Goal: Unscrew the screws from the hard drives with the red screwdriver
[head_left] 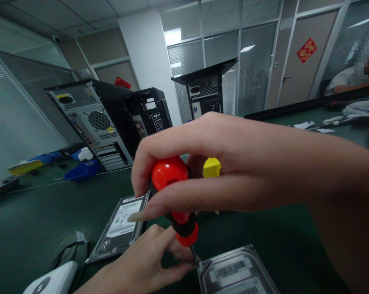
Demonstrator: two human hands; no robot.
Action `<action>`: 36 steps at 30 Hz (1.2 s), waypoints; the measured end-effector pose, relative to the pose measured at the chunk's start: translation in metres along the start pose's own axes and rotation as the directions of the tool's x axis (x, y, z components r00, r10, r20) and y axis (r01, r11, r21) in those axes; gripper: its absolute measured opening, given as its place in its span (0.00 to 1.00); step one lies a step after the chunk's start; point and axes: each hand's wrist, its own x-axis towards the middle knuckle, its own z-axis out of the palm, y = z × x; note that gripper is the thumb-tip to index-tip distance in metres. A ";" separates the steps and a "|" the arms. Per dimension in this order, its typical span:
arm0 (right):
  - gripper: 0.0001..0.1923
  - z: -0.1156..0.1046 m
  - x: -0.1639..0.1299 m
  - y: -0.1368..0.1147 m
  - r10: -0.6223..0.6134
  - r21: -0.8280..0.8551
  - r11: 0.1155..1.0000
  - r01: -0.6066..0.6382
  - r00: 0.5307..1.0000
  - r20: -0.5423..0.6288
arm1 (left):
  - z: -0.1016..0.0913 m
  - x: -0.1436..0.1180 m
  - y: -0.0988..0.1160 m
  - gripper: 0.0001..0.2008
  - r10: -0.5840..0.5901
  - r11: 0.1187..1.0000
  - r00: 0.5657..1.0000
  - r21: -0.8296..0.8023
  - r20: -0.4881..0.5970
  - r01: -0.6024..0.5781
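Note:
My right hand is wrapped round the red-and-black handle of a screwdriver, which tilts with its shaft pointing down. The shaft's tip meets the upper left corner of a hard drive at the bottom of the view. My left hand is closed in a pinch beside that tip, touching or almost touching the drive's corner; what its fingertips hold is too small to make out. Behind it lies a second hard drive with a white label. Something yellow shows behind my right hand, its kind hidden.
Computer cases stand at the back left, another case behind my right hand. A blue bin sits near them. A white device with a dark strap lies at the front left. A person is at the far right.

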 end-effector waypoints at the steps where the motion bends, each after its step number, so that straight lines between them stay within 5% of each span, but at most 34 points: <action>1: 0.10 0.000 0.000 0.000 -0.005 0.000 1.000 0.005 1.000 -0.001 | 0.000 0.000 0.000 0.05 0.013 1.000 1.000 -0.008 0.005 -0.013; 12: 0.15 -0.001 -0.002 -0.002 -0.044 -0.018 0.999 0.044 0.999 -0.003 | 0.004 -0.001 -0.004 0.03 0.026 0.999 0.998 0.031 -0.059 -0.025; 23: 0.08 -0.002 -0.001 -0.003 -0.059 -0.048 0.997 0.058 0.998 -0.006 | 0.006 0.000 -0.001 0.08 -0.115 0.991 0.992 0.061 -0.044 0.117; 36: 0.15 -0.002 -0.002 -0.002 -0.083 -0.078 0.994 0.083 0.997 0.003 | 0.002 0.002 0.003 0.08 -0.018 0.996 0.999 0.091 -0.026 0.021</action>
